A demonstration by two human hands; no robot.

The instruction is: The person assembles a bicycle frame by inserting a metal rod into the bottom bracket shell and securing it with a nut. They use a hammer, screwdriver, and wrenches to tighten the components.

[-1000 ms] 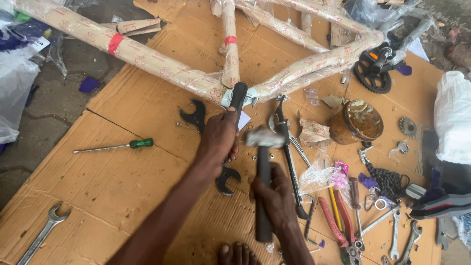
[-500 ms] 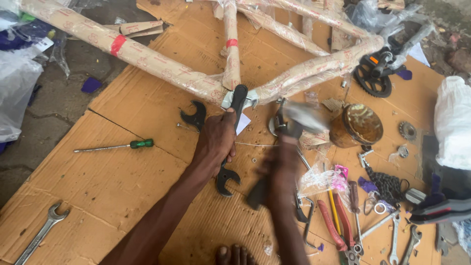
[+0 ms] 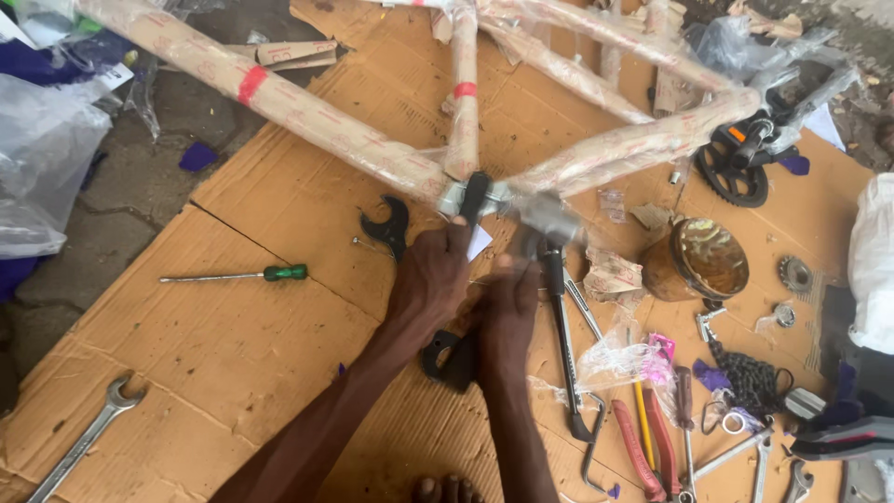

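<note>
Left hand (image 3: 430,279) clamped on black tool (image 3: 473,197), long axis pointing away toward wrapped bike frame (image 3: 391,168) joint. Right hand (image 3: 507,312) gripping hammer (image 3: 545,224), blurred head just beyond fingers. Hands side by side. Green screwdriver (image 3: 237,276) lies well left on cardboard (image 3: 233,354).

- Flattened brown cardboard (image 3: 233,345) covers most of the ground, its edge running from 7 to 11 o'clock.
- Bare grey pavement (image 3: 112,233) shows at 9 o'clock, damp-looking and cracked.
- Even daylight, soft shadows.
- Clear plastic sheeting (image 3: 42,158) lies at 10 o'clock.
</note>
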